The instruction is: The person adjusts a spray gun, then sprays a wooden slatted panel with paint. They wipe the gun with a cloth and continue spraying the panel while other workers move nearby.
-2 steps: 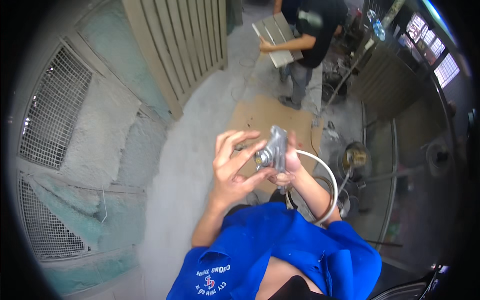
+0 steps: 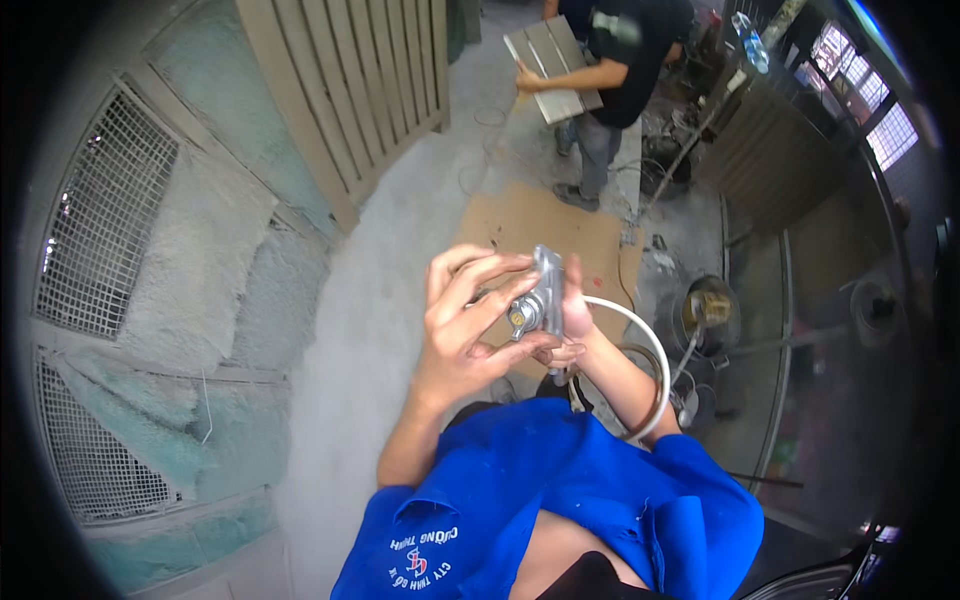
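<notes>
In front of my chest, a grey metal spray gun point(image 2: 551, 290) is held with its round nozzle point(image 2: 523, 313) facing left. My right hand point(image 2: 574, 318) grips it from the right side, partly hidden behind the gun body. My left hand point(image 2: 462, 318) reaches round the nozzle end from the left, fingertips on the upper edge and thumb below. A white hose point(image 2: 660, 360) loops from beside my right hand, out over the right forearm and down toward my blue jacket.
Brown cardboard point(image 2: 510, 215) lies on the dusty floor ahead. Beyond it, a person in a dark shirt point(image 2: 640, 75) holds a slatted panel point(image 2: 550, 65). A tall slatted wooden frame point(image 2: 350, 90) leans at the left by mesh screens point(image 2: 105, 210). A bucket point(image 2: 708, 310) stands at the right.
The spray gun has shifted slightly left and stands more upright. My left fingers have closed in on its upper edge.
</notes>
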A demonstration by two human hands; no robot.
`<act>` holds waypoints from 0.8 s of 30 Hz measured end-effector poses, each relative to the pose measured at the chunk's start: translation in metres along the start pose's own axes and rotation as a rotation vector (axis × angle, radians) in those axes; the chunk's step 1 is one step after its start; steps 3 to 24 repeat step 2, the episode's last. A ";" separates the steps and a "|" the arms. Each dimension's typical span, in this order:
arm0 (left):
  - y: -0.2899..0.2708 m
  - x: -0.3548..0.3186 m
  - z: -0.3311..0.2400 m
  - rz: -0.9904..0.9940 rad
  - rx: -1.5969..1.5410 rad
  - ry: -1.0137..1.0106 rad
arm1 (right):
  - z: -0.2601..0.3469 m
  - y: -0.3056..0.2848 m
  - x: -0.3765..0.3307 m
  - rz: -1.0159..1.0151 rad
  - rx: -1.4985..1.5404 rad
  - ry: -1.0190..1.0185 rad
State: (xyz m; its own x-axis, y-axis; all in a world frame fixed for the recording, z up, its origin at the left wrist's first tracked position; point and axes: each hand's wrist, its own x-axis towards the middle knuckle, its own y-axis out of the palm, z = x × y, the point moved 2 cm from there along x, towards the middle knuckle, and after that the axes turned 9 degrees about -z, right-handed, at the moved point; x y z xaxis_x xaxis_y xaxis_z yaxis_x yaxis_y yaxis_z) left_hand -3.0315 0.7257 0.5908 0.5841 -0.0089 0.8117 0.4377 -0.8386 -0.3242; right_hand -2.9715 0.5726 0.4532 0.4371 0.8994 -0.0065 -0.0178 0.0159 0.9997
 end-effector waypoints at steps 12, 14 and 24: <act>-0.006 0.017 0.002 0.168 0.027 0.084 | -0.002 -0.026 0.015 -0.054 -0.072 -0.068; -0.006 0.017 0.002 0.168 0.027 0.084 | -0.002 -0.026 0.015 -0.054 -0.072 -0.068; -0.006 0.017 0.002 0.168 0.027 0.084 | -0.002 -0.026 0.015 -0.054 -0.072 -0.068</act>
